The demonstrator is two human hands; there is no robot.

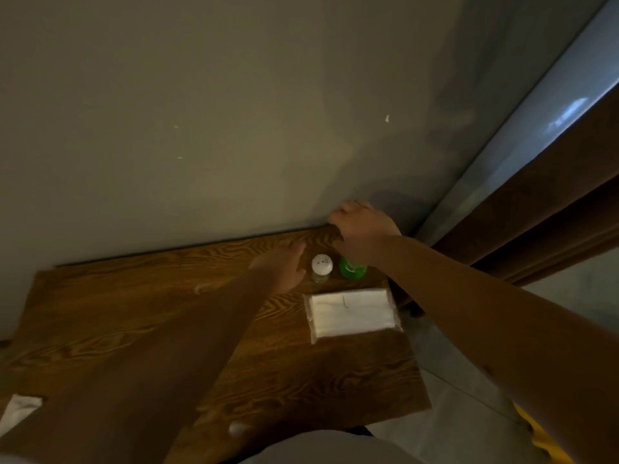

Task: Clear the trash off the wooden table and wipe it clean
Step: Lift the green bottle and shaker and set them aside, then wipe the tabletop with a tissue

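Dim room, and I'm leaning over the wooden table [134, 329] pushed against a grey wall [201, 112]. A white scrap [20, 410] is lying near me, a tissue pack [351, 314] further out. My left hand [284, 266] is reaching flat and open beside a white-capped jar [322, 267]. My right hand [363, 229] is curling over a green bottle [351, 269]; can't tell if it's gripping.

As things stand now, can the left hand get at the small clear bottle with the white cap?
Probably yes. The left hand lies open on the wooden table right beside the small clear bottle with the white cap, with nothing between them.
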